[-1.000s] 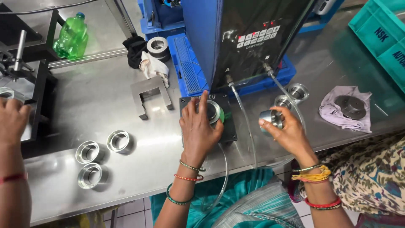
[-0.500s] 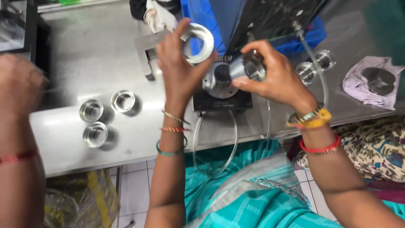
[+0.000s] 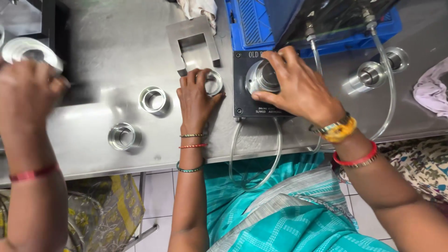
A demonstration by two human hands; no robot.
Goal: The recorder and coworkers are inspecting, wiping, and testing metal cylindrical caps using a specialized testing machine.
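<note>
Both hands have come down since the earlier frame: left hand (image 3: pixel 196 100), which held a metal ring up in the air, now presses that ring (image 3: pixel 213 82) onto the steel table (image 3: pixel 107 60), fingers curled around it, just left of the black gauge base (image 3: pixel 245 100). Right hand (image 3: pixel 298 86), earlier lifted with a shiny cylindrical part, now grips that part (image 3: pixel 262 77) seated on the gauge base, fingers wrapped round its rim.

Counts: two more loose rings lie on the table left of the left hand, one nearer (image 3: pixel 153 99), one toward the table edge (image 3: pixel 122 136). Two flanged metal parts sit at right, one closer (image 3: pixel 369 76), one further (image 3: pixel 395 59), touching or nearly so. Two clear hoses (image 3: pixel 387 98) run down from the blue machine (image 3: pixel 261 23). One U-shaped metal block (image 3: pixel 193 42) lies above the left hand. One pale cloth (image 3: pixel 431 93) at far right.

Another person's hand (image 3: pixel 28 93), blurred, holds a ring (image 3: pixel 30 50) at far left.
</note>
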